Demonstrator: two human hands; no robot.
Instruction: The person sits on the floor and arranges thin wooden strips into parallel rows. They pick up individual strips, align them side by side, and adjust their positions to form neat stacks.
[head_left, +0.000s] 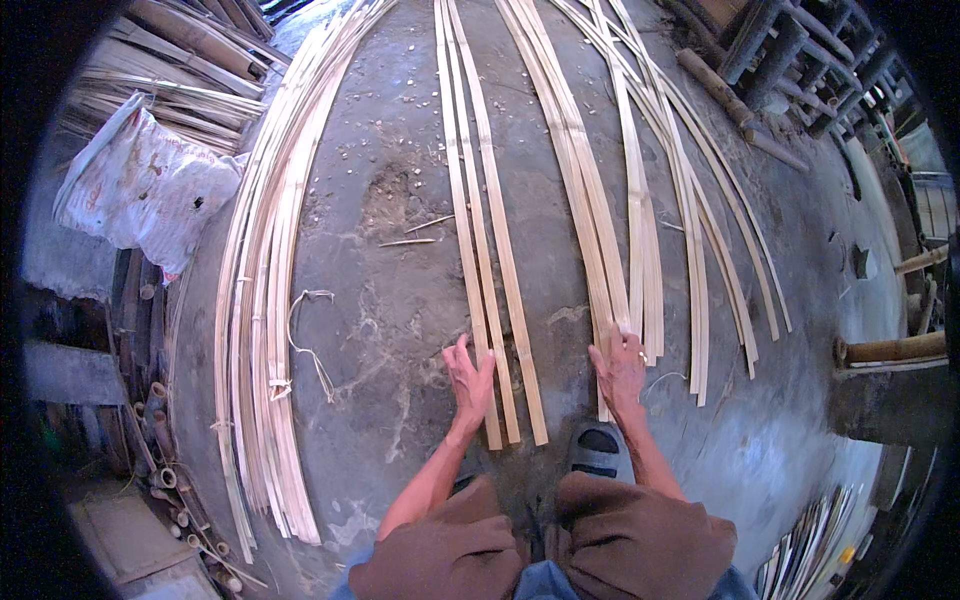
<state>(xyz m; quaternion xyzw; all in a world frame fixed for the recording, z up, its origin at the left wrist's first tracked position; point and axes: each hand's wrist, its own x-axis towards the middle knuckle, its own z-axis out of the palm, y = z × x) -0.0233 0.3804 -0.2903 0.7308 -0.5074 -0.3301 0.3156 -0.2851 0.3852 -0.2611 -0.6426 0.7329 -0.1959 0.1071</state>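
Three long pale bamboo strips (505,345) lie side by side on the floor before me, running away from my feet. My left hand (470,382) is at the near part of the leftmost one, its thumb and fingers on either edge of the strip. To the right, a close group of bamboo strips (577,160) reaches back to the far edge of the view. Over its near end, my right hand (622,372) has its fingers closed round the strips, the thumb on the left side. A ring shows on that hand. The undersides of both hands are hidden.
Many strips form a tied bundle (270,300) at left. Looser strips (700,260) fan out and cross at right. A white sack (150,185) lies by stacked bamboo at far left. Dark stacked frames (790,50) stand at far right. My sandal (600,450) is close to the strip ends.
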